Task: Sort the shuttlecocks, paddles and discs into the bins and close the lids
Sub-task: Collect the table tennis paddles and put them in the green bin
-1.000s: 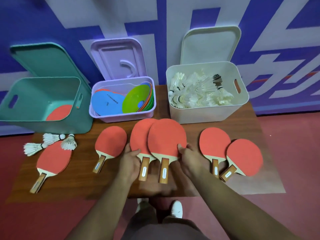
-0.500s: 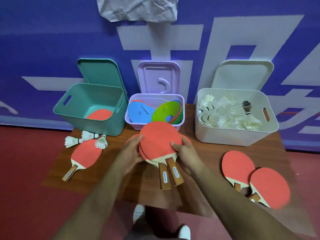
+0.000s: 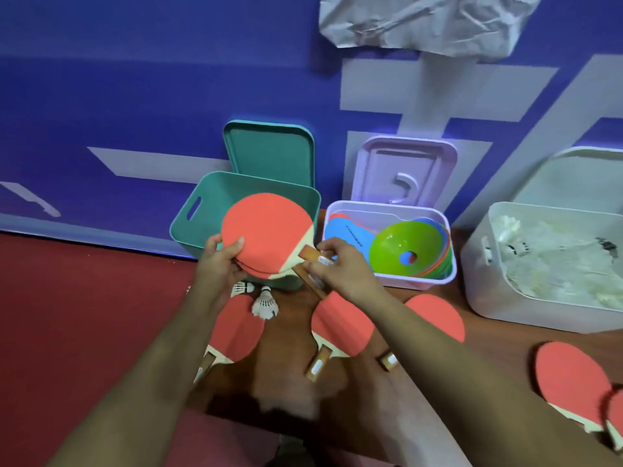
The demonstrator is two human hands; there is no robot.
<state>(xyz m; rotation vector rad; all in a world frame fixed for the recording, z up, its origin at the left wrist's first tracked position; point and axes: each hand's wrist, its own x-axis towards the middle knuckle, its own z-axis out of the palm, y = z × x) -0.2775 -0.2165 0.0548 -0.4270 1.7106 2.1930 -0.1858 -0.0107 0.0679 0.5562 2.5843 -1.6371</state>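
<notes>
I hold a stack of red paddles (image 3: 266, 230) over the front of the open teal bin (image 3: 209, 197). My left hand (image 3: 219, 264) grips the blades' left edge with the thumb on top. My right hand (image 3: 337, 267) pinches the wooden handles. More red paddles lie on the wooden table: one at the left (image 3: 236, 328), one in the middle (image 3: 344, 328), one partly under my right arm (image 3: 438, 318) and two at the right edge (image 3: 569, 379). Two shuttlecocks (image 3: 266, 303) lie in front of the teal bin.
The lilac bin (image 3: 387, 278) holds coloured discs (image 3: 404, 247), its lid (image 3: 404, 170) leaning on the blue wall. The white bin (image 3: 488, 298) at the right is full of shuttlecocks, lid propped behind. The teal lid (image 3: 269, 153) stands behind its bin. Red floor lies to the left.
Both hands gathered paddles from the table middle, lifted them and carried them left and up to the teal bin. The view swung left.
</notes>
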